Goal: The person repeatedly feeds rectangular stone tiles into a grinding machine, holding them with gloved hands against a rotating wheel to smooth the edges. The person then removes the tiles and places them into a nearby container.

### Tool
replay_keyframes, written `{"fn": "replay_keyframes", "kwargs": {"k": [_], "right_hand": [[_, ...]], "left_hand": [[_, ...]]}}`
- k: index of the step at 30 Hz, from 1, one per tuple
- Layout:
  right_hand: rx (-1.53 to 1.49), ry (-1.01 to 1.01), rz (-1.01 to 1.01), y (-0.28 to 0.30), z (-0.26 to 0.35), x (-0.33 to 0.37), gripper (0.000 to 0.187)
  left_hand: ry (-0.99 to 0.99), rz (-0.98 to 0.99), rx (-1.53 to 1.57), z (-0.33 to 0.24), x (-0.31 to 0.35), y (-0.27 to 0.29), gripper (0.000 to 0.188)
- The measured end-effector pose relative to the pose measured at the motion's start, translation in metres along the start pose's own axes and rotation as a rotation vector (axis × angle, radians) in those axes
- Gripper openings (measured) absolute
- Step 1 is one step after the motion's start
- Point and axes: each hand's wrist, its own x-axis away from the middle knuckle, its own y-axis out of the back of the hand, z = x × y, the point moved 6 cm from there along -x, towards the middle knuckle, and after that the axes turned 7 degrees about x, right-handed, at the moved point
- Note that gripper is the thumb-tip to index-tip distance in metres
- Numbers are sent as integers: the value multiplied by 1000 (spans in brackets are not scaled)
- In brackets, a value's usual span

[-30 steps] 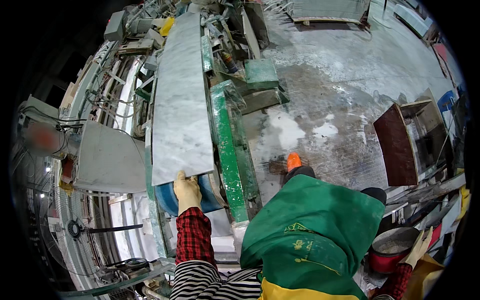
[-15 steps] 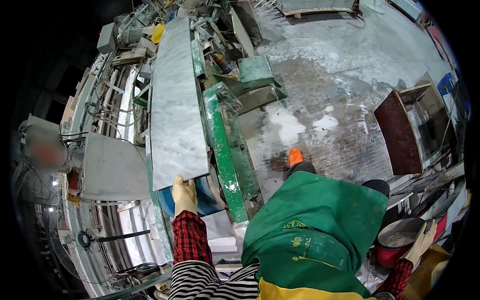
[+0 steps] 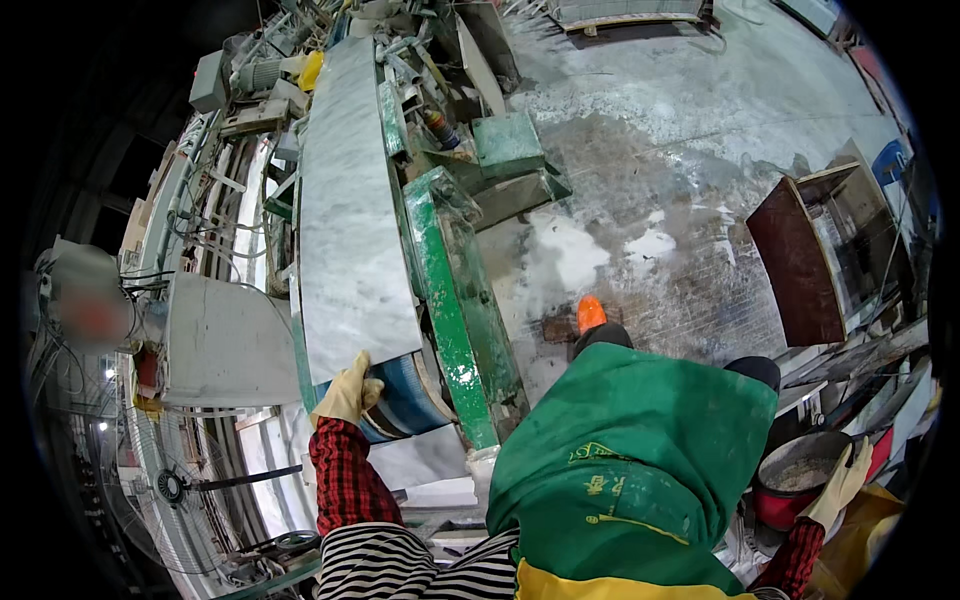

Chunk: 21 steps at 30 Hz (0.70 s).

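Observation:
A long grey-white stone slab [image 3: 350,220], faintly veined, lies lengthwise on the green machine to the left. At its near end is my left hand [image 3: 346,392] in a cream glove, fingers bent around the end edge, one fingertip over the top. Right under the hand shows a curved blue belt [image 3: 405,400]. My right hand [image 3: 842,490], also gloved, is at the lower right with its fingers stretched out and a gap between them. It is beside a red bucket [image 3: 783,508] with pale, lumpy contents; I cannot tell whether it touches it.
A green machine rail [image 3: 455,320] and a green metal box [image 3: 507,145] stand along the slab's right side. On the wet floor sits a brown open box [image 3: 800,265]. A fan [image 3: 168,483] stands at the lower left. A green apron [image 3: 640,450] covers my lap.
My left hand has shifted left along the slab's near edge and turned, showing more of the blue belt. My right hand stays by the bucket. The slab looks nearly unmoved.

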Motion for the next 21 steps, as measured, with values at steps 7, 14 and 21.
{"fn": "replay_keyframes", "kwargs": {"k": [7, 14, 21], "right_hand": [[-56, -92, -221, 11, -73, -46, 52], [92, -190, -166, -24, -120, -99, 52], [169, -156, -159, -36, -104, -88, 51]], "left_hand": [[-53, -165, -718, -65, 25, -11, 56], [-874, 98, -331, -109, 14, -146, 50], [-1245, -59, -745, -128, 5, -213, 56]]}}
